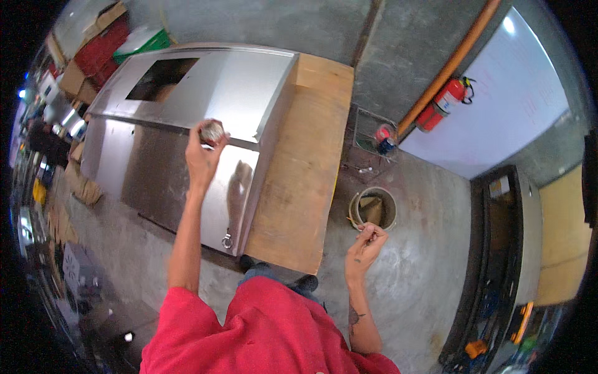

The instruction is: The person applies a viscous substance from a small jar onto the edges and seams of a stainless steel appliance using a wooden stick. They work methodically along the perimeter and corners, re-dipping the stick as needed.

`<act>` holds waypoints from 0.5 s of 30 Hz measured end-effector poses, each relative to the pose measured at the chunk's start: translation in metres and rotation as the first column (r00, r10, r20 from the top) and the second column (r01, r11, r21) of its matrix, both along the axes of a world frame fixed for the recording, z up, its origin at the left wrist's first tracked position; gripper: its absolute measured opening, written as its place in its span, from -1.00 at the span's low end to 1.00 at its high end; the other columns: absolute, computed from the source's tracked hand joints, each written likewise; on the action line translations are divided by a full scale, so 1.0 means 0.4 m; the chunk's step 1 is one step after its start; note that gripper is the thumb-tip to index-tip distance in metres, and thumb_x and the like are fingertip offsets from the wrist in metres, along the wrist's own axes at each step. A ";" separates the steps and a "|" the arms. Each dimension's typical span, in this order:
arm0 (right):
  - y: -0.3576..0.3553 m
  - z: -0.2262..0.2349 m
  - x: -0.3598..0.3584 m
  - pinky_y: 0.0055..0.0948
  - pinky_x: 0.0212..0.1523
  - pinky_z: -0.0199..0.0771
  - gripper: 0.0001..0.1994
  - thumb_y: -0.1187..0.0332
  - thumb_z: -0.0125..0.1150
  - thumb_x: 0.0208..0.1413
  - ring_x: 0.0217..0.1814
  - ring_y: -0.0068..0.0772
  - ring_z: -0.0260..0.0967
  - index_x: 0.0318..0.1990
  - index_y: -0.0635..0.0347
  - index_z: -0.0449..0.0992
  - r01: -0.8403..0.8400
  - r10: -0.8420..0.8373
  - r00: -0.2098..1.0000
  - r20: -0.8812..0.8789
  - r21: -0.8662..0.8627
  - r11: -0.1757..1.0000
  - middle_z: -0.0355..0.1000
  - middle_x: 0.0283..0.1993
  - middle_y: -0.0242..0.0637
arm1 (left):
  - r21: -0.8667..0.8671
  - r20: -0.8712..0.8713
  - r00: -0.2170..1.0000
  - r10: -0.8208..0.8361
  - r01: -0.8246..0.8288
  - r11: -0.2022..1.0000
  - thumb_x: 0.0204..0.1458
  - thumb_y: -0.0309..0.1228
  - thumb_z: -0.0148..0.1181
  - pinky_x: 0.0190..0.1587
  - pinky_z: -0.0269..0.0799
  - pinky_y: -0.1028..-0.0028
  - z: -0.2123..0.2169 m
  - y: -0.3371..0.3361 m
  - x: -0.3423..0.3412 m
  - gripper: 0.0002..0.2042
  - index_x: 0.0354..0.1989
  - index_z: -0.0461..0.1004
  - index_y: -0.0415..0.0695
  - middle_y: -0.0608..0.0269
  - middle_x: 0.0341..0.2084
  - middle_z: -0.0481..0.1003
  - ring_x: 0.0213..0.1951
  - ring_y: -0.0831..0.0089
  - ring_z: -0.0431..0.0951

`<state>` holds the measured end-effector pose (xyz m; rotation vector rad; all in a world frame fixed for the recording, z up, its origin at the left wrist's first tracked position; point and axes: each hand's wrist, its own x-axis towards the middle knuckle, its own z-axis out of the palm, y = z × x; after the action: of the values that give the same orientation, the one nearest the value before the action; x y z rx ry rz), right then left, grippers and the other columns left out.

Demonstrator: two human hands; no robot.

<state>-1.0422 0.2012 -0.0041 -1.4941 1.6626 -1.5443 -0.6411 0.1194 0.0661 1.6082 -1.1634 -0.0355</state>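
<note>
My left hand (204,159) is raised over the stainless steel cabinet (240,81), fingers closed round a small roundish object (212,132) with a silvery face and a reddish edge. Its exact kind is unclear. The metal cabinet lies on a wooden board, and a dark rectangular opening (163,79) is cut in its upper panel. Off to the right, my right hand (366,249) is closed in a pinch just in front of a round bucket (393,210). Whatever those fingertips hold, if anything, is too small to name. A ring-shaped metal piece (228,240) shows at the cabinet's near corner.
Bare wood (299,181) runs along the cabinet's right side. A wire basket (372,131) stands beyond the bucket, below a red fire extinguisher (443,105) by a white board (498,100). Dark shelving (489,249) borders the right; boxes and a green crate (152,41) sit at far left.
</note>
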 end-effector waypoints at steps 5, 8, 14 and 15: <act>-0.100 0.112 0.092 -0.50 -0.08 0.40 -0.76 0.23 0.02 0.58 -0.21 -0.60 0.30 0.01 0.25 0.32 -0.317 0.320 0.899 0.300 -0.059 0.946 0.45 -0.09 -0.25 | 0.062 -0.180 0.984 0.014 -0.003 0.998 0.12 -0.35 0.56 -0.08 0.62 0.39 -0.021 0.182 -0.202 -0.50 0.17 0.48 -0.23 0.12 -0.08 0.65 -0.13 0.41 0.68; -0.129 0.183 0.163 -0.51 -0.12 0.42 -0.78 0.26 0.07 0.56 -0.23 -0.61 0.30 0.03 0.25 0.33 -0.489 0.470 0.790 0.394 -0.059 0.871 0.45 -0.10 -0.26 | 0.089 -0.259 0.965 0.036 -0.013 0.996 0.10 -0.40 0.58 -0.08 0.62 0.44 -0.025 0.220 -0.281 -0.48 0.19 0.47 -0.18 0.18 -0.11 0.66 -0.12 0.48 0.68; -0.177 0.209 0.258 -0.46 -0.09 0.46 -0.81 0.32 0.18 0.50 -0.16 -0.48 0.41 -0.03 0.31 0.47 -0.690 0.695 0.695 0.182 -0.101 0.717 0.48 -0.13 -0.24 | 0.132 -0.177 0.978 0.110 -0.088 0.987 0.05 -0.42 0.59 -0.09 0.66 0.35 -0.040 0.223 -0.346 -0.42 0.24 0.46 -0.15 0.10 -0.02 0.64 -0.08 0.30 0.71; -0.193 0.211 0.274 -0.42 -0.08 0.46 -0.82 0.33 0.23 0.47 -0.13 -0.41 0.44 -0.07 0.31 0.53 -0.715 0.718 0.679 0.152 -0.082 0.694 0.49 -0.14 -0.22 | 0.118 -0.143 0.983 0.112 -0.096 0.988 0.03 -0.43 0.59 -0.10 0.66 0.32 -0.046 0.220 -0.352 -0.42 0.23 0.46 -0.16 0.07 -0.02 0.63 -0.09 0.26 0.70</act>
<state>-0.9325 0.1239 0.0805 -1.6760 0.7770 -1.1768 -0.7818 0.2073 0.0475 1.7316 -0.9750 -0.1528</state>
